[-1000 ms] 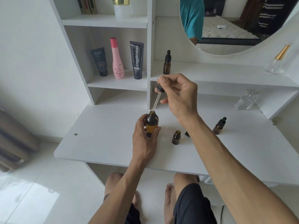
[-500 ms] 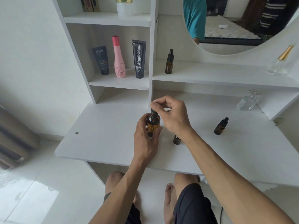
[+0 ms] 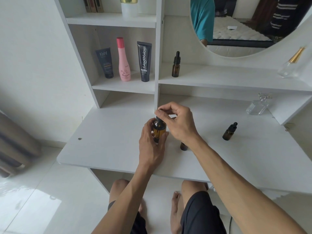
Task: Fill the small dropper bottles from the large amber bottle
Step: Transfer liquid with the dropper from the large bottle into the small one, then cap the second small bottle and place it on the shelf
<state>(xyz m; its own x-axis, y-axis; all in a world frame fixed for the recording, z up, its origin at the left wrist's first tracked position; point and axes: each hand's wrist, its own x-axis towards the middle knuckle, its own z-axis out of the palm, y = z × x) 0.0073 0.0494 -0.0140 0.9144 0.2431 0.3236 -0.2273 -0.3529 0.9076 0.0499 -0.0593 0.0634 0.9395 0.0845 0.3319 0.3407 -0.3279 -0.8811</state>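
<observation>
Head view. Left hand (image 3: 152, 146) is clamping the large amber bottle (image 3: 159, 130), which is standing upright on the white desk (image 3: 104, 141). Right hand (image 3: 177, 122) is pinching the black dropper cap (image 3: 158, 119) at its neck. Right wrist is hiding most of a small bottle (image 3: 183, 146) just beside. A capped dropper bottle (image 3: 229, 131) is sitting well apart to the right; another one (image 3: 176, 65) is standing on the shelf. Amber liquid is showing in the large bottle. Shelf tubes are reading "Kahf" (image 3: 104, 62) and "Glad2Glow" (image 3: 144, 63); the pink bottle (image 3: 124, 61) is reading "Tamara".

Large bottle (image 3: 159, 130) left of small bottle (image 3: 183, 146) on desk (image 3: 108, 141).
</observation>
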